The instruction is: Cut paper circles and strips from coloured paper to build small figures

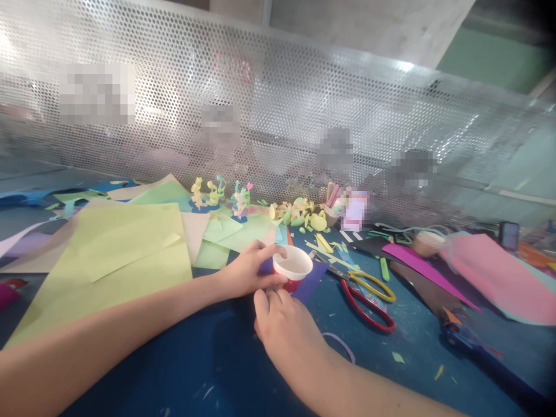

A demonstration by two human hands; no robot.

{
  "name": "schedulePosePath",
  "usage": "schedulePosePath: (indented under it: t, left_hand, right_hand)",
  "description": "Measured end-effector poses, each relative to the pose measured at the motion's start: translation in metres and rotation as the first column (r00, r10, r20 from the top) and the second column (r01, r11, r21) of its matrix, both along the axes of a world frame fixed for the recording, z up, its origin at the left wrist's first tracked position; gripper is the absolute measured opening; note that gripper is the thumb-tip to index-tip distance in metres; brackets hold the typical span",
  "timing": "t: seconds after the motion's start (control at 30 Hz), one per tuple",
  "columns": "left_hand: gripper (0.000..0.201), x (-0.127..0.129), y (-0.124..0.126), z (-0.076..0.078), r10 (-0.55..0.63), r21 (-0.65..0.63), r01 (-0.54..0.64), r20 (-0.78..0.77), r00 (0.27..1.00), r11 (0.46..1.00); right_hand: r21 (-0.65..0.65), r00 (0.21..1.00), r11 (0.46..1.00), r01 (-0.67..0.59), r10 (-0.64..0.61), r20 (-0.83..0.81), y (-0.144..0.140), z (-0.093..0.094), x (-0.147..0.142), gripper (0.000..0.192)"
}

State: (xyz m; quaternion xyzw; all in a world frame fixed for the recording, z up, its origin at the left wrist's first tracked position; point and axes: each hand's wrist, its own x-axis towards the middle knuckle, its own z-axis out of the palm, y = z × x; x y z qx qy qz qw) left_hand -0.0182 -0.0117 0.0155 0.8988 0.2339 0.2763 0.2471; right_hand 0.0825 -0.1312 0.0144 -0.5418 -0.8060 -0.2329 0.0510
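A small paper cup, white inside and red outside, stands upright near the middle of the table. My left hand grips it from the left, with a finger over the rim and the thumb against the side. My right hand is closed just in front of the cup's base, knuckles up. Its fingertips are hidden, so what they hold, if anything, does not show. Purple paper lies beneath and behind the cup. Just right of it rest scissors with one red and one yellow handle.
Large yellow-green paper sheets cover the left side. Small paper figures and yellow paper pieces stand at the back before a perforated metal screen. Pink paper and a blue-handled tool lie at right.
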Motion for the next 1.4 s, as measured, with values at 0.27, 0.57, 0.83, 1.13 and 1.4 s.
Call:
schedulePosePath:
  t: [0.27,0.57,0.83,1.13,1.4]
  left_hand:
    - [0.045,-0.001,0.001,-0.002,-0.004,0.006,0.004,-0.007,1.000,1.000]
    - [0.040,0.000,0.000,-0.001,-0.022,0.014,0.022,0.006,1.000,1.000]
    - [0.042,0.000,-0.001,-0.002,-0.001,0.010,0.001,-0.002,1.000,1.000]
    - [0.044,0.000,-0.001,-0.003,-0.006,0.012,0.006,0.010,1.000,1.000]
    - [0.049,-0.001,-0.003,-0.003,0.007,-0.032,-0.007,0.022,1.000,0.999]
  right_hand:
    - [0.033,0.996,0.998,-0.055,0.057,-0.068,-0.011,0.003,0.010,0.017]
    - [0.013,0.976,0.988,-0.152,0.152,-0.159,-0.020,0.003,0.040,0.011]
    - [-0.206,0.890,0.961,-0.182,0.072,-0.451,-0.026,0.014,0.069,0.011]
    - [-0.407,0.715,0.883,-0.234,-0.127,-0.687,-0.026,0.028,0.087,0.013]
    - [-0.347,0.260,0.920,-0.179,-0.296,-0.919,-0.011,0.017,0.115,0.020]
